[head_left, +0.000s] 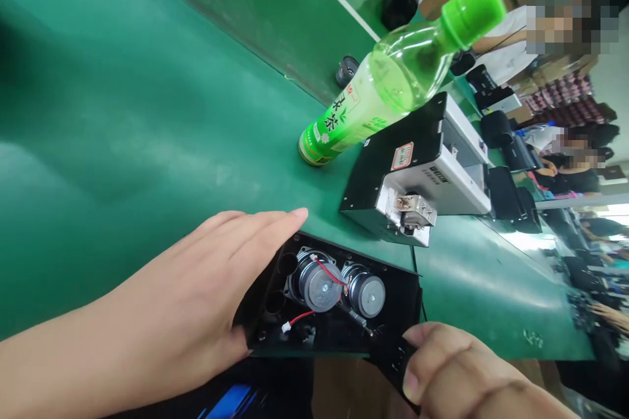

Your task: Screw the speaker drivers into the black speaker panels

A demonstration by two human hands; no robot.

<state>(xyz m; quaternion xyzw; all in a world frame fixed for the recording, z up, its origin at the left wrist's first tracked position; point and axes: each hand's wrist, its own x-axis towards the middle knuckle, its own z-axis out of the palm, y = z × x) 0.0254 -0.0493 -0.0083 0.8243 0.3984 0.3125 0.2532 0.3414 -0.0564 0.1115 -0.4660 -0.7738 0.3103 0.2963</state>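
A black speaker housing (398, 275) lies near the table's front edge, its inside facing me. Two round speaker drivers (322, 287) sit in it, with thin red wires (301, 318) ending in small white plugs. My left hand (211, 294) grips the left end of the housing, thumb and fingers on opposite sides. My right hand (457, 366) is closed around a black power screwdriver (393, 357). Its metal bit reaches into the housing beside the drivers; whether it touches a screw I cannot make out.
Beyond the housing stand a black and silver box-shaped device (417, 170) and a green tea bottle (363, 98). A loose speaker driver (347, 71) lies behind the bottle on the green table (147, 144). Other people (506, 46) sit along the benches among black speakers and cartons.
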